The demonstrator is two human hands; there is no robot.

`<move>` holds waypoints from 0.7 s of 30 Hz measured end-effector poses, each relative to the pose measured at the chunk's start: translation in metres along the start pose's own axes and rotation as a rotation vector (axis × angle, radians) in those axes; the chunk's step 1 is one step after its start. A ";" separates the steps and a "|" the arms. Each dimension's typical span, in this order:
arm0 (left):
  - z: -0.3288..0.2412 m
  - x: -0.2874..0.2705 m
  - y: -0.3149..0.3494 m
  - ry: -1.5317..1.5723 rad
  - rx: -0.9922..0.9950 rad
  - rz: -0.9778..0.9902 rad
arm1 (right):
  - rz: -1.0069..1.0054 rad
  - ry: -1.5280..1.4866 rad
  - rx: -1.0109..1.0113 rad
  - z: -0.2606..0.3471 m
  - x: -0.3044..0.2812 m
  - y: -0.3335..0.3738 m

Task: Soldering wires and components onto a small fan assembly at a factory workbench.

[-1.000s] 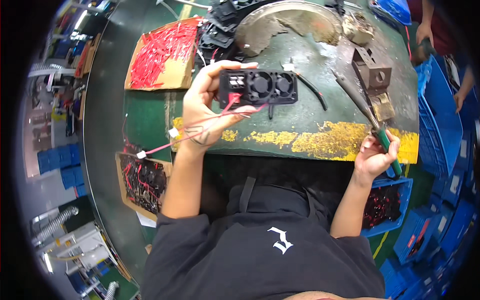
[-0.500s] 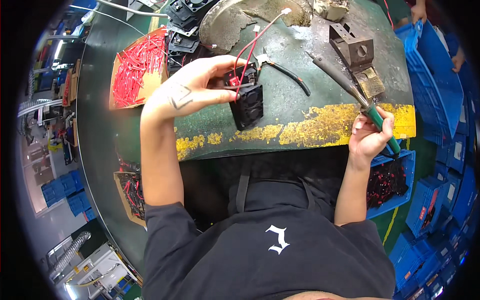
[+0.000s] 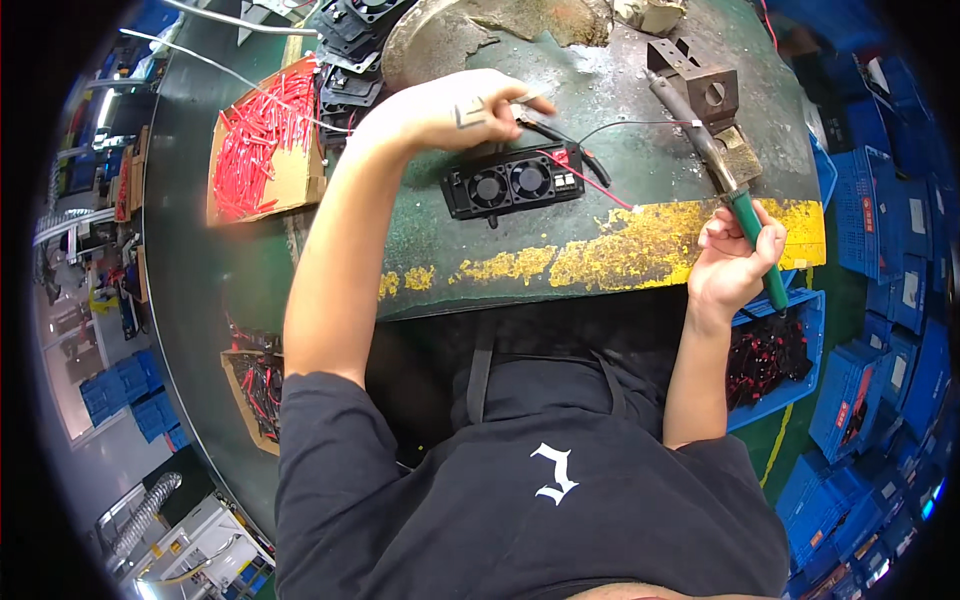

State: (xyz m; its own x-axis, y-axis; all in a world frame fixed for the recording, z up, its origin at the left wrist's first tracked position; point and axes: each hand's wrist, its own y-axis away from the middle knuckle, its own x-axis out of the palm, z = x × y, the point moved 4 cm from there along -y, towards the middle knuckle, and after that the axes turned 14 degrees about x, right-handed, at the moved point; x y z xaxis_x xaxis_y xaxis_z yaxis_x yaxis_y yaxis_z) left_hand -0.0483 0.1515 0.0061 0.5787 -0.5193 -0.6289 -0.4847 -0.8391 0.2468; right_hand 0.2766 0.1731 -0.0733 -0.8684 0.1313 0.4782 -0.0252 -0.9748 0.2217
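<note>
A black housing with two small fans [image 3: 512, 183] lies flat on the bench, a red wire and a black wire running from its right end. Just behind it, my left hand [image 3: 465, 112] hovers over the pliers [image 3: 548, 131], thumb and forefinger apart; its other fingers are partly hidden. I cannot tell whether it touches the pliers, whose head it partly covers. In my right hand [image 3: 735, 262] is a soldering iron [image 3: 745, 215] by its green handle, the metal shaft slanting up and left beside a rusty metal stand [image 3: 700, 85].
A cardboard box of red wires [image 3: 255, 150] stands left, beside stacked black fan frames [image 3: 350, 90]. A crusty round pan [image 3: 430, 50] is at the back. Blue crates [image 3: 865, 210] line the right, and a blue bin of dark parts [image 3: 770, 360] sits below the bench edge.
My left hand has put down the fan housing, now lying crosswise on the bench, and moved toward the pliers. The soldering iron has turned slightly more upright in my right hand.
</note>
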 end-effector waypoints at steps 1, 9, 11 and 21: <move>-0.011 -0.002 0.008 -0.190 0.074 -0.279 | -0.014 0.001 -0.004 0.001 -0.004 -0.001; -0.061 0.056 0.044 -0.595 -0.004 -0.478 | 0.101 -0.043 -0.001 0.002 -0.005 -0.001; -0.061 0.056 0.046 -0.604 0.033 -0.532 | 0.099 -0.059 0.001 0.002 -0.006 -0.003; -0.049 0.071 0.048 -0.510 -0.017 -0.799 | 0.127 -0.103 -0.023 0.002 -0.009 -0.004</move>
State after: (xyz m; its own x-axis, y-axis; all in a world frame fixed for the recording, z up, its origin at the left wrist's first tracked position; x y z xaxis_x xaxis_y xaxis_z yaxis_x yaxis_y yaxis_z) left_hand 0.0020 0.0661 0.0096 0.3762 0.3403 -0.8618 -0.0568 -0.9199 -0.3880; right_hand 0.2852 0.1762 -0.0772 -0.8097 0.0230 0.5864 0.0697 -0.9884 0.1351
